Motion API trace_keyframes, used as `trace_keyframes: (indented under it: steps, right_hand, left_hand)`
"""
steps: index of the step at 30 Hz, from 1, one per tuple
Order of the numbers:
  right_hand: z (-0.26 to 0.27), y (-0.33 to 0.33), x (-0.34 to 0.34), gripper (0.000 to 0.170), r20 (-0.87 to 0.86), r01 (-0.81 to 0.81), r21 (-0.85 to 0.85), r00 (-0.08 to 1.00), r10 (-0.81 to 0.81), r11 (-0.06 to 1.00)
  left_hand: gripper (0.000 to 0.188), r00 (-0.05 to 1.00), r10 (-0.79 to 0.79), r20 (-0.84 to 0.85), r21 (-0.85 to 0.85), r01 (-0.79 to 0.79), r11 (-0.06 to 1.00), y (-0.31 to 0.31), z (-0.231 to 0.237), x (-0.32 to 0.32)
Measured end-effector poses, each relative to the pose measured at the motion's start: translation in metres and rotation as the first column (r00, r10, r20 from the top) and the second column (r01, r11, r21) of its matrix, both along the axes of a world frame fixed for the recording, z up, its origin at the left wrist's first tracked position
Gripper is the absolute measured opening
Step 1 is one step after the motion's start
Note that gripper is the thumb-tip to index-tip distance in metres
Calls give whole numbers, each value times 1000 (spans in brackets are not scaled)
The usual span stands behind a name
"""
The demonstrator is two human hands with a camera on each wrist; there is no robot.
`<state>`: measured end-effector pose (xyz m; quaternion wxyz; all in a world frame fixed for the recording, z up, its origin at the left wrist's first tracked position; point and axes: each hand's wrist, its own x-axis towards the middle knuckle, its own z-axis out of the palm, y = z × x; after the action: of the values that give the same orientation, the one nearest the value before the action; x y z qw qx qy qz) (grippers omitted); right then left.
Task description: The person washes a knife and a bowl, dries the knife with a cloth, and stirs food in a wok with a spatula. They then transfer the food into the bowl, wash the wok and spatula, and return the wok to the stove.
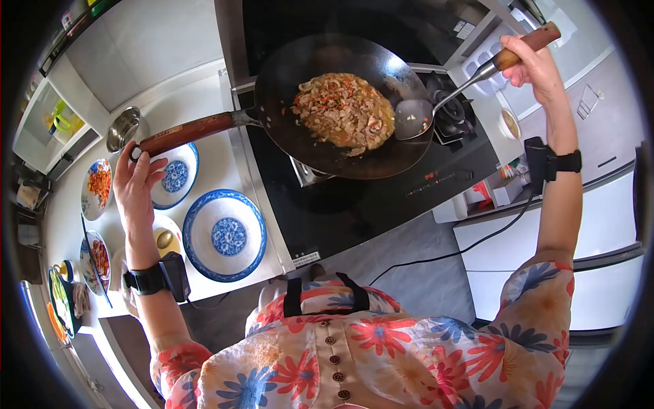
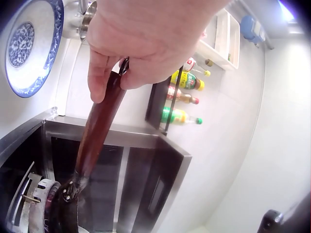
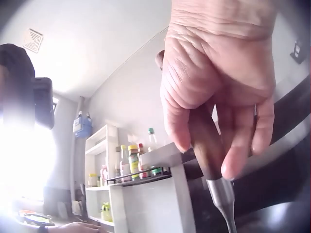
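A dark wok point(image 1: 272, 75) holds chopped meat with red and orange bits point(image 1: 344, 112), gathered toward its middle. My left hand point(image 1: 134, 187) pinches the end of the wok's wooden handle point(image 1: 194, 133); in the left wrist view, thumb and fingers point(image 2: 98, 77) of the left hand point(image 2: 150, 39) close on the handle's tip point(image 2: 99, 126). My right hand point(image 1: 535, 71) grips the wooden handle of a metal ladle point(image 1: 412, 117), whose bowl rests inside the wok's right side. In the right wrist view, the right hand point(image 3: 223, 73) holds that handle point(image 3: 206, 141) between thumb and fingers.
Left of the cooktop point(image 1: 327, 225) are a blue-rimmed bowl point(image 1: 225, 264), another blue-patterned bowl point(image 1: 175, 175), dishes of chopped red food point(image 1: 99, 184) and a metal bowl point(image 1: 125, 129). A small bowl point(image 1: 509, 124) stands at right. Bottles point(image 2: 187, 80) stand on a rack.
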<state>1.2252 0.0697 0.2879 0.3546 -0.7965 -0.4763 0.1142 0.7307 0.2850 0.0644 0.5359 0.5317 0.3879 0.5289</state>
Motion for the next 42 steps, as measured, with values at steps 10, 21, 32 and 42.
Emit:
trace_keyframes:
  steps: [10,21,32,42]
  right_hand:
    - [-57,11,-18,25,-202,22,332,978,48,943]
    - [-66,42,-37,19,-128,-171,343,966,227,924]
    - [-67,38,-70,14,-50,-572,191,806,590,798]
    - [-44,61,-97,12,-344,-294,352,842,416,888]
  left_hand:
    - [41,999,-26,-25,5,26,1000,-2,-4,1]
    - [39,999,-16,-48,-9,15,1000,-3,-2,1]
    - [39,999,-28,-42,19,29,999,0,-4,1]
    - [43,1000,-20,0,24,20,1000,-1,-2,4]
